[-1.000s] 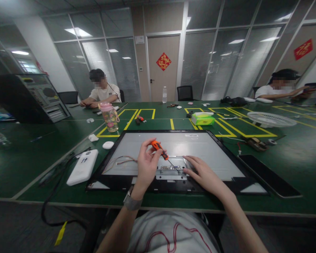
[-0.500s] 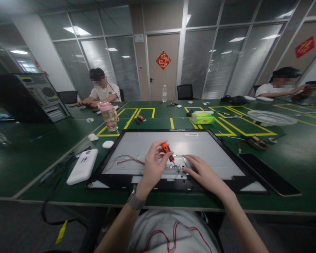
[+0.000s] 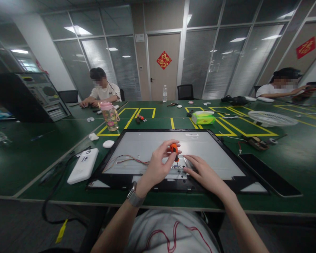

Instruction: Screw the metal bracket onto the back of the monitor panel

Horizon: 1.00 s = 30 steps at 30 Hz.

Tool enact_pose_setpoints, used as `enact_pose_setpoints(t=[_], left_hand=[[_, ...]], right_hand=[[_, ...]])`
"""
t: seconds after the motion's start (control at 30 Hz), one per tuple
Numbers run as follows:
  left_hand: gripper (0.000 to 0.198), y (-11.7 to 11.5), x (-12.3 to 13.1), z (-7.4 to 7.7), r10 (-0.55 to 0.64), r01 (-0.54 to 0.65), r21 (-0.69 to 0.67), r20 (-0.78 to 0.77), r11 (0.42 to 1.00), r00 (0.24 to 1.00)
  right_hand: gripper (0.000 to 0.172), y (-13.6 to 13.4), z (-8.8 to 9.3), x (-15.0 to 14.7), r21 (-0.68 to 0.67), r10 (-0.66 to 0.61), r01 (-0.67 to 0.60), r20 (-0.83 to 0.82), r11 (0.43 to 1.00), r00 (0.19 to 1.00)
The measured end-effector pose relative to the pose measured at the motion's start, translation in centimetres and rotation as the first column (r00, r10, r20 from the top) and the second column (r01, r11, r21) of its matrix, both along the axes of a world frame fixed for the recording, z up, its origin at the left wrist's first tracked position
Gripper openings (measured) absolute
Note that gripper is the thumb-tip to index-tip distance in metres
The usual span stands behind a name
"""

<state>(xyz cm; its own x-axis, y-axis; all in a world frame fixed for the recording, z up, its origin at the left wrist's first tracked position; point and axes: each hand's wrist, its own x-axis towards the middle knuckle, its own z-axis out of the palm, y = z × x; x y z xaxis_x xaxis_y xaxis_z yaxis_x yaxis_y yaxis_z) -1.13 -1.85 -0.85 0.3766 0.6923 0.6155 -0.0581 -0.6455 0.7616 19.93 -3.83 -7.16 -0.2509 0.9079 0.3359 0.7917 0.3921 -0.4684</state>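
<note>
A flat display panel (image 3: pixel 144 142) with a black frame and a grey metal back lies on the table in front of me. My left hand (image 3: pixel 162 163) grips an orange-and-black screwdriver (image 3: pixel 174 149) between thumb and fingers. The tool stands nearly upright, its tip down by the small metal bracket (image 3: pixel 183 176) near the panel's lower middle. My right hand (image 3: pixel 204 174) rests beside that bracket, fingers stretched out and holding nothing. Thin coloured wires (image 3: pixel 129 157) run over the panel's left part toward my left hand, which hides their end.
Left of the panel are a white phone-like device (image 3: pixel 83 167), a round white piece (image 3: pixel 108 144) and a pink-lidded bottle (image 3: pixel 109 116). A black phone-shaped slab (image 3: pixel 270 174) lies at right. A green tissue pack (image 3: pixel 203 118) sits behind. Two people sit across the table.
My left hand has moved a little to the right with the screwdriver, which now stands more upright over the bracket. My right hand has stayed in place.
</note>
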Motion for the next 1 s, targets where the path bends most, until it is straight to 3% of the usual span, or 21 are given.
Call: enact_pose_setpoints(t=[0.1, 0.17, 0.27, 0.37, 0.47, 0.67, 0.87, 1.0], left_hand=[[0.021, -0.1, 0.5, 1.8, 0.146, -0.131, 0.199, -0.062, 0.971, 0.987], [0.013, 0.1, 1.1, 2.8, 0.187, -0.168, 0.240, -0.058, 0.956, 0.981], [0.022, 0.7, 1.8, 3.4, 0.048, -0.025, 0.219, -0.099, 0.975, 0.994], [0.024, 1.3, 2.3, 3.0, -0.059, 0.062, 0.128, -0.031, 0.990, 0.998], [0.016, 1.5, 2.3, 2.2, -0.035, 0.032, 0.048, 0.062, 0.998, 0.997], [0.032, 1.6, 1.2, 1.1, -0.079, 0.099, -0.105, 0.180, 0.990, 0.981], [0.029, 1.9, 0.9, 1.0, -0.083, 0.106, -0.106, 0.201, 0.989, 0.976], [0.022, 2.1, 1.1, 0.7, 0.044, -0.042, -0.016, 0.184, 0.999, 0.982]], right_hand=[[0.045, 0.0, 0.0, -0.1, 0.009, -0.005, 0.005, 0.004, 1.000, 1.000], [0.044, 0.0, -0.1, -0.1, 0.017, -0.014, 0.014, 0.006, 1.000, 1.000], [0.044, 0.0, -0.3, 0.0, 0.024, -0.020, 0.019, 0.009, 1.000, 1.000], [0.045, 0.2, -0.4, 0.1, 0.020, -0.010, 0.010, 0.016, 1.000, 1.000], [0.045, 0.2, -0.4, 0.1, 0.015, -0.002, 0.002, 0.016, 1.000, 1.000], [0.047, 0.0, 0.0, 0.1, -0.003, -0.009, 0.009, -0.003, 1.000, 1.000], [0.046, 0.1, -0.2, 0.1, -0.002, -0.014, 0.014, 0.005, 1.000, 1.000], [0.047, 0.1, -0.2, 0.1, -0.009, -0.010, 0.010, 0.011, 1.000, 1.000]])
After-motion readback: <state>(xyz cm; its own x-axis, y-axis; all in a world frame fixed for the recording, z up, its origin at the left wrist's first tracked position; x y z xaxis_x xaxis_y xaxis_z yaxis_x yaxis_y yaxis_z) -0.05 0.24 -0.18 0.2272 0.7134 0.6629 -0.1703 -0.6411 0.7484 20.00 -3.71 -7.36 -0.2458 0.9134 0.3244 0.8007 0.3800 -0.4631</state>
